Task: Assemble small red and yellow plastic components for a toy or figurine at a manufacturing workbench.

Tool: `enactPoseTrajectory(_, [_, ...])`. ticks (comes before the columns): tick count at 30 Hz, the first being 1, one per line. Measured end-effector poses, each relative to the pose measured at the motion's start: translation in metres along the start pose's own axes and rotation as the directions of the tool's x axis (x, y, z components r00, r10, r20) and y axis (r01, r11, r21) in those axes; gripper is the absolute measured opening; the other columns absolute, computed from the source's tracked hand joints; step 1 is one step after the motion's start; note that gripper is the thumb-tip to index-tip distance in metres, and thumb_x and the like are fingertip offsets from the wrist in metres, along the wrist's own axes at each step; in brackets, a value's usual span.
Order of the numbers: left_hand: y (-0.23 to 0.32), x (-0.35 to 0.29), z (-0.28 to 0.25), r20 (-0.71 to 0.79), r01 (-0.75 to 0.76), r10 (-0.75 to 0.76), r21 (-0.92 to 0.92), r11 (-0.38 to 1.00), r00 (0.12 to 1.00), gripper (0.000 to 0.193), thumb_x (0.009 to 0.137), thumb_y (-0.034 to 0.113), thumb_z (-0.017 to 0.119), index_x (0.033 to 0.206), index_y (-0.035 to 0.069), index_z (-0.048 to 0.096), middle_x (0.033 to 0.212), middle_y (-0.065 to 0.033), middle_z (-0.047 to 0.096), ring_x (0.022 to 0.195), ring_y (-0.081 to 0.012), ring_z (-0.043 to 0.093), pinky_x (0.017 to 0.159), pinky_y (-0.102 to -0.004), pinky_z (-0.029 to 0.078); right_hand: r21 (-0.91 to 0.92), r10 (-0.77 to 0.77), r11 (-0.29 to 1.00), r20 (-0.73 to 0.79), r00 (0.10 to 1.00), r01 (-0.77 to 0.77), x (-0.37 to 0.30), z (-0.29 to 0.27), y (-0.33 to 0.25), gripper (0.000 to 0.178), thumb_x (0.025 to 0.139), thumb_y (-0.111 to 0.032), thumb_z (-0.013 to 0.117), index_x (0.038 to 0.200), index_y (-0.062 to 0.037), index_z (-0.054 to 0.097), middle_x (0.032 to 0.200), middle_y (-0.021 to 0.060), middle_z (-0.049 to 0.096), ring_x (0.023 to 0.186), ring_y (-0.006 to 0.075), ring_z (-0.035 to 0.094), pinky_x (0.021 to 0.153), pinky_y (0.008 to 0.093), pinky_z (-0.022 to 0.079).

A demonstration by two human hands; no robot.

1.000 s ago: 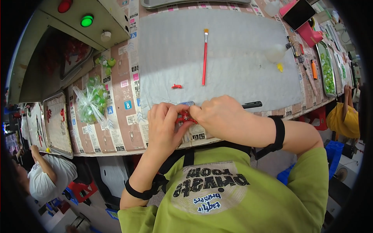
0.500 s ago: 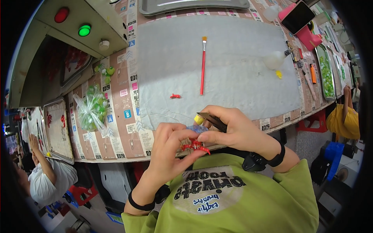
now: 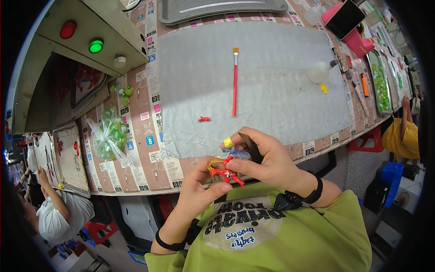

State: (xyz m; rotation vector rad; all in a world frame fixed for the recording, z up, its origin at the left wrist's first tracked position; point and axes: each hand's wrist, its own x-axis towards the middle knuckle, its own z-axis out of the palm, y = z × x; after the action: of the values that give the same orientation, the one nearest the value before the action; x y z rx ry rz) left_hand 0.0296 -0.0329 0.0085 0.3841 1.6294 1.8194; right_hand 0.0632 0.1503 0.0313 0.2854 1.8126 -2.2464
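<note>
Close to my body, at the table's front edge, both hands work on a small red toy figure (image 3: 229, 176) with spread limbs. My left hand (image 3: 199, 185) pinches it from the left, beside a gold-coloured curved piece (image 3: 215, 163). From the other side, my right hand (image 3: 274, 163) presses a thumb on the figure. A dark, flat-bladed tool (image 3: 250, 146) is tucked in that hand. Yellow wrapping (image 3: 228, 143) covers one fingertip, and a translucent blue piece (image 3: 237, 153) shows just below it. Beyond my hands a small red part (image 3: 204, 119) lies on the grey cloth (image 3: 281, 104).
A red-handled brush (image 3: 235, 86) rests on the cloth. On the left are a bag of green-and-white pieces (image 3: 108, 136) and a metal cabinet (image 3: 104, 27) with lamps. A metal tray (image 3: 222, 10) is at the back; a phone (image 3: 345, 20) stands far right. Co-workers sit on both sides.
My left fingers have loosened and drawn back, uncovering more of the red figure and the gold piece. The figure now stands more upright. The whole view has shifted slightly.
</note>
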Motion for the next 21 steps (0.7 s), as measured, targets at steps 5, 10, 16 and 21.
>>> enactPoseTrajectory(5, [0.002,-0.003,0.010,0.067,0.184,-0.171,-0.352,0.918,0.983,0.020,0.078,0.003,0.064,0.098,0.000,0.060,0.094,-0.0051,0.061,0.089,-0.0113,0.056,0.079,-0.0249,0.045,-0.115,-0.094,0.989,-0.035,0.995,0.089,-0.001,0.010,-0.001,0.021,0.080,-0.012,0.063,0.093,0.0016,0.052,0.074,-0.0002,0.054,0.067,0.0019,0.046,0.059,0.0179,0.039])
enactPoseTrajectory(10, [0.004,-0.001,0.011,0.097,0.165,-0.139,-0.345,0.924,0.985,0.016,0.078,0.005,0.065,0.093,-0.002,0.062,0.087,-0.0064,0.062,0.077,-0.0117,0.059,0.070,-0.0239,0.049,-0.127,-0.059,0.990,-0.030,0.998,0.055,0.001,0.007,-0.002,0.019,0.082,-0.014,0.062,0.087,0.0011,0.052,0.066,-0.0024,0.052,0.059,0.0007,0.044,0.050,0.0169,0.036])
enactPoseTrajectory(16, [0.010,-0.001,0.013,0.080,0.187,-0.171,-0.287,0.940,0.982,0.013,0.078,0.005,0.065,0.086,-0.005,0.063,0.082,-0.0078,0.063,0.070,-0.0123,0.060,0.061,-0.0236,0.051,0.104,0.071,0.992,0.039,0.997,-0.074,0.003,0.006,-0.003,0.017,0.084,-0.015,0.060,0.084,-0.0003,0.052,0.068,-0.0040,0.051,0.060,-0.0002,0.043,0.051,0.0171,0.035])
enactPoseTrajectory(21, [0.011,-0.003,0.015,0.042,0.122,-0.116,-0.215,0.969,0.992,0.011,0.077,0.003,0.065,0.085,-0.004,0.063,0.081,-0.0079,0.063,0.069,-0.0122,0.060,0.063,-0.0239,0.052,0.092,0.090,0.991,0.060,0.994,-0.095,0.004,0.006,-0.001,0.016,0.084,-0.015,0.060,0.083,-0.0008,0.052,0.068,-0.0045,0.050,0.060,-0.0004,0.042,0.051,0.0169,0.034])
